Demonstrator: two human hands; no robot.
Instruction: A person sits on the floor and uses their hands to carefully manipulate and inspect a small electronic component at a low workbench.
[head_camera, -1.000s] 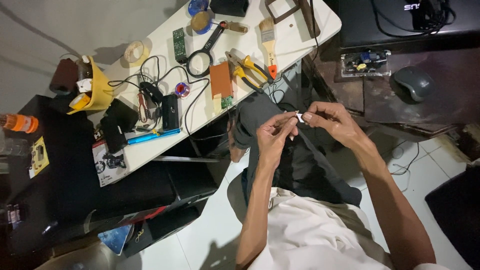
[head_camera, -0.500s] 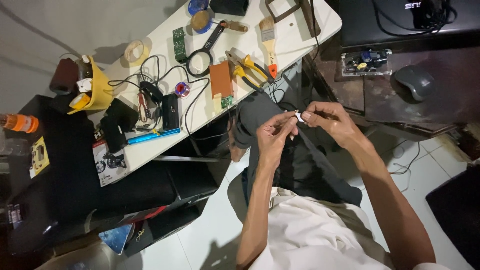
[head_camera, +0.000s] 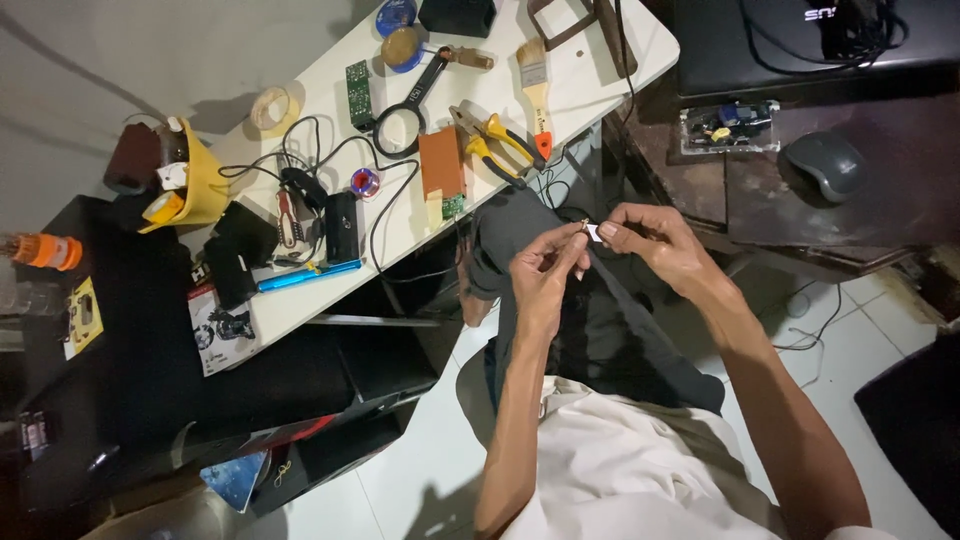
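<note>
My left hand (head_camera: 548, 268) and my right hand (head_camera: 650, 242) meet over my lap, in front of the white table (head_camera: 330, 290). Between their fingertips they pinch a tiny white part (head_camera: 592, 232) with a small metal end. Both hands hold it together above my dark trousers. Nearest on the table are yellow-handled pliers (head_camera: 495, 140) and a brown circuit board (head_camera: 442, 165).
The table carries a magnifying glass (head_camera: 405, 105), a paintbrush (head_camera: 536, 85), a green circuit board (head_camera: 358, 82), a tape roll (head_camera: 270, 106), black cables, a blue pen (head_camera: 308, 275) and a yellow container (head_camera: 195, 185). A grey mouse (head_camera: 822, 165) lies on the dark desk at right.
</note>
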